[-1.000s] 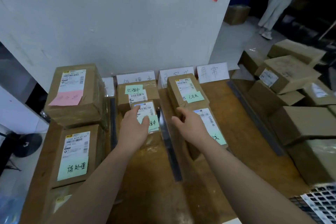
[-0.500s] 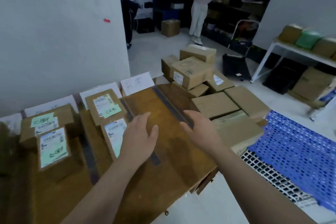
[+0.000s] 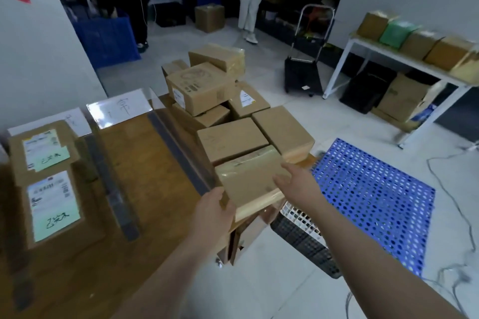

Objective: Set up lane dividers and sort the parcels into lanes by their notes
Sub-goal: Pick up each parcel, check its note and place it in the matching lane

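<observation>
Your left hand (image 3: 215, 212) and right hand (image 3: 295, 181) have swung right off the sorted parcels (image 3: 51, 204) — now apart, flanking the nearest unsorted parcel (image 3: 248, 176) at the bench's (image 3: 155, 176) right end. Right fingers (image 3: 282, 176) straight on its edge; left grip — cannot tell. Next pick beginning.

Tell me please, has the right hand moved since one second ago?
Yes. The right hand moved rightwards: it was left of the outer divider strip, on a labelled parcel, and is now right of that strip, at the taped parcel.
</observation>
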Available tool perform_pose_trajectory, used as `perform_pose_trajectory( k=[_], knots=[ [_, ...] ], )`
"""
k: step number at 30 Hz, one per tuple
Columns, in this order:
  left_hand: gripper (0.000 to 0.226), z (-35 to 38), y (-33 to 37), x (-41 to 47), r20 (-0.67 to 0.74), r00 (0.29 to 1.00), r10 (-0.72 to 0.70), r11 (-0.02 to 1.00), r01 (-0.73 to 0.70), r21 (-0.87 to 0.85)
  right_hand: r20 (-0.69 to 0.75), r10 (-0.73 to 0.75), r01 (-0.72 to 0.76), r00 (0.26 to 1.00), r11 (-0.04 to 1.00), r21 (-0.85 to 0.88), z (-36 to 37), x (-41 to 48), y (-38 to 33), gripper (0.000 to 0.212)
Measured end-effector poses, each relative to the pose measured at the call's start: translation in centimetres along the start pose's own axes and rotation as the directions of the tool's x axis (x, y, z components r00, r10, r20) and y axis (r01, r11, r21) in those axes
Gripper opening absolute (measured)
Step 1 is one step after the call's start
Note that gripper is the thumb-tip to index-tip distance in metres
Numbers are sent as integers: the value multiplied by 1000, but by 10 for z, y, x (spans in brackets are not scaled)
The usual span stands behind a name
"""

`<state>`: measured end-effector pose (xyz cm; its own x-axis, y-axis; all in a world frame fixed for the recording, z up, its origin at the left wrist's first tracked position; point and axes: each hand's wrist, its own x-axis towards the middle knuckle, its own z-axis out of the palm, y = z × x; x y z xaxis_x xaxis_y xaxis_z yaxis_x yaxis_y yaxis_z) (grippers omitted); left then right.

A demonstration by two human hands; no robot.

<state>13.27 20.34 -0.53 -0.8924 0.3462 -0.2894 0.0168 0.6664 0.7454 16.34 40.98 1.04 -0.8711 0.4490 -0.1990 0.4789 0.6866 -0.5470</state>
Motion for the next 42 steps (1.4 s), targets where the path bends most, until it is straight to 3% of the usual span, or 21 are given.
perform_pose_trajectory(
  k=[2, 8, 16, 19, 22, 25, 28, 31, 34, 37, 39, 42],
  knots=[
    [44, 11, 3, 9, 9, 997, -79, 996, 80, -49, 20, 51, -51, 999, 998, 24, 1, 13, 9, 54],
    [21, 28, 2, 45, 36, 980, -196, 971, 199, -130, 79, 122, -124, 989, 992, 23, 4, 46, 28, 29],
    [15, 39, 11, 64, 0, 946, -323, 921, 314, -231, 125, 128, -155, 984, 961, 231, 2, 70, 45, 45],
    [16, 46, 16, 62, -45, 932, -359, 898, 332, -288, 131, 144, -178, 981, 936, 305, -5, 76, 54, 42],
    [9, 59, 22, 51, -118, 926, -360, 889, 302, -345, 121, 141, -177, 983, 907, 383, -12, 80, 65, 39],
    [26, 77, 28, 36, -203, 900, -386, 872, 284, -399, 91, 138, -164, 986, 874, 457, -21, 80, 71, 33],
    [40, 89, 36, 23, -327, 833, -445, 833, 252, -493, 84, 128, -153, 988, 825, 544, -30, 79, 75, 42],
    [51, 94, 46, 10, -457, 754, -471, 780, 115, -615, 151, 111, -182, 982, 757, 628, -40, 77, 81, 54],
    [54, 96, 53, 5, -498, 694, -520, 725, 51, -687, 126, 39, -110, 991, 772, 626, -44, 80, 89, 34],
    [27, 100, 54, 1, -468, 696, -545, 687, 50, -725, 102, -108, 19, 989, 774, 633, -42, 80, 93, 14],
    [31, 103, 54, -2, -453, 722, -523, 692, 50, -720, 133, -159, 38, 978, 768, 639, -41, 79, 95, 14],
    [33, 107, 50, -7, -417, 748, -516, 692, 77, -718, 209, -118, -41, 971, 776, 630, -37, 81, 102, 23]
  ],
)
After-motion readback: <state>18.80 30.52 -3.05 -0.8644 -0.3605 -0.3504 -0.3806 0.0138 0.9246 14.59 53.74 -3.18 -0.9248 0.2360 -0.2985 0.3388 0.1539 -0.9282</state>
